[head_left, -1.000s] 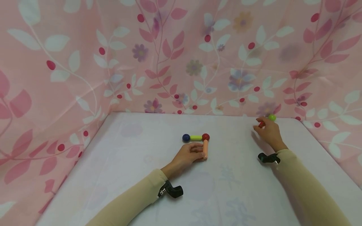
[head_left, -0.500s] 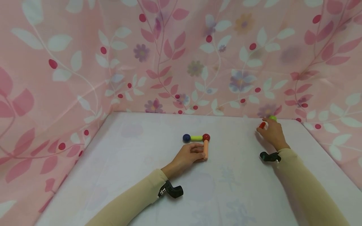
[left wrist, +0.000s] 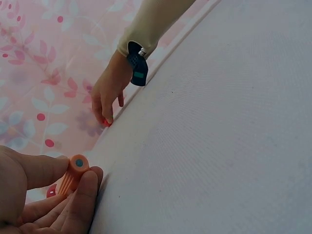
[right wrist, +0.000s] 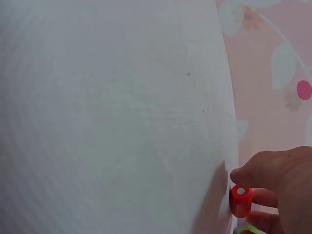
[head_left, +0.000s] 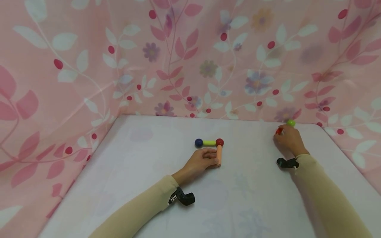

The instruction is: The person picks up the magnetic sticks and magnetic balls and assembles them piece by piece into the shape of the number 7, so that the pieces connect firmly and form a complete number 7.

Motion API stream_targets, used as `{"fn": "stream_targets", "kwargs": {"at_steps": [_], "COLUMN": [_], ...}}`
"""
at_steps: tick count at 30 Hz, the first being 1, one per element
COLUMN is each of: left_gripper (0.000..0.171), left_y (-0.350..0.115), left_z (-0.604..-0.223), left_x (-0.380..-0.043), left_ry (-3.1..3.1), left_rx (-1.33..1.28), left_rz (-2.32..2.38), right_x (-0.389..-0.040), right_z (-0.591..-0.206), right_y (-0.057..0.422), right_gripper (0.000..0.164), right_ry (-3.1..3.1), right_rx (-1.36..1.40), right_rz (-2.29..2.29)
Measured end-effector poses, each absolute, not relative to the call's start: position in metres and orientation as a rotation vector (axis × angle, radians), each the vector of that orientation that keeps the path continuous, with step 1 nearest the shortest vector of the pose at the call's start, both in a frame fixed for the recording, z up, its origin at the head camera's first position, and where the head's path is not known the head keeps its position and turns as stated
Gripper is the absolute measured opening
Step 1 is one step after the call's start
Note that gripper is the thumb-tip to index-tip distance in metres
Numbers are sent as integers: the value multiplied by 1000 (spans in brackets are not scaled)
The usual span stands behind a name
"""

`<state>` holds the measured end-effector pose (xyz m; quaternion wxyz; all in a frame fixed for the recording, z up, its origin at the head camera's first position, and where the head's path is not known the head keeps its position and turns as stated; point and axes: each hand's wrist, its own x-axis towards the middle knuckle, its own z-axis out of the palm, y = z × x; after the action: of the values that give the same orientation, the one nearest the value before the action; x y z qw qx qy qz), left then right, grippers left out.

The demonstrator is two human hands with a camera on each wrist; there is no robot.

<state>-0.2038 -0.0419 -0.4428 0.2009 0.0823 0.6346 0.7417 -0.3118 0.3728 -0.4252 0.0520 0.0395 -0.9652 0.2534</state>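
Observation:
My left hand (head_left: 202, 160) pinches an orange magnetic rod (head_left: 219, 154) between thumb and fingers; its end with a grey-blue metal dot faces the left wrist view. The rod's far end meets a red ball (head_left: 219, 142). A yellow-green rod (head_left: 209, 143) links that ball to a dark blue ball (head_left: 198, 142). At the back right, my right hand (head_left: 289, 138) has its thumb and fingers around a short red magnetic rod (right wrist: 241, 201), with a pale dot on its end. A lime-green ball (head_left: 291, 123) shows just behind this hand, which partly hides it.
A white cloth covers the table (head_left: 143, 185). Its back edge runs along a pink floral curtain (head_left: 184, 66), close to the right hand. Each wrist carries a small black camera, the left one (head_left: 185, 198) low over the cloth.
The right hand has shifted slightly right and its thumb and fingertips have drawn in around the red rod. The left hand stays on the orange rod. The head view has shifted a little.

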Motion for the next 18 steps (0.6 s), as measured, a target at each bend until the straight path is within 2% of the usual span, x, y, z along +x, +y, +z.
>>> {"fn": "stream_targets", "kwargs": {"at_steps": [10,18], "left_gripper": [41,40], "left_y": [-42,-40], "left_z": [-438,-441], "left_x": [-206,-203], "left_ry": [1758,1747], "left_rx": [227,222], "left_rz": [2089,2093], "right_x": [-312,-310], "right_z": [-419,-416], "right_y": [372,373], "right_gripper": [43,52], "right_ry": [-2977,-3066], "right_rx": [40,-34], "right_rz": [765,791]}}
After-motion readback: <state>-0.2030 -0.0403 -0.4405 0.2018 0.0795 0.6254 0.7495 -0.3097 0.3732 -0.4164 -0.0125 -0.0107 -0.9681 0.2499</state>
